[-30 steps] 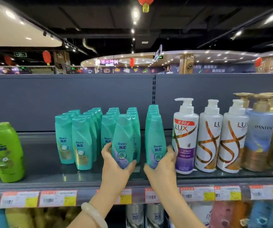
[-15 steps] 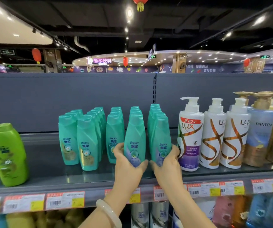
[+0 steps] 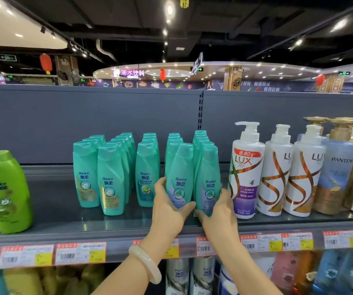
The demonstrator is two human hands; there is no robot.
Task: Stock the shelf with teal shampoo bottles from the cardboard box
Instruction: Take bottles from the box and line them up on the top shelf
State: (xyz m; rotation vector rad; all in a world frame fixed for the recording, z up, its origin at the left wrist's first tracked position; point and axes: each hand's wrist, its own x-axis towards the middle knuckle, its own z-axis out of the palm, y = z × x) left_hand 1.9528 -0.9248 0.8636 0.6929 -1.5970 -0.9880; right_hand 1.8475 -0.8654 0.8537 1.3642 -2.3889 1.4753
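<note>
The left hand and right hand each gripped a teal shampoo bottle on the shelf, left of the white Lux bottles.

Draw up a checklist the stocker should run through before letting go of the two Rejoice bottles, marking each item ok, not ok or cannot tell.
1. Left hand grips the left teal Rejoice bottle: ok.
2. Right hand grips the right teal Rejoice bottle: ok.
3. Both labels face forward: ok.
4. Left bottle upright: not ok, it tilts.
5. Bases flat on the shelf: cannot tell, hands hide them.
6. Right bottle clear of the Lux pump bottle: ok.
</note>
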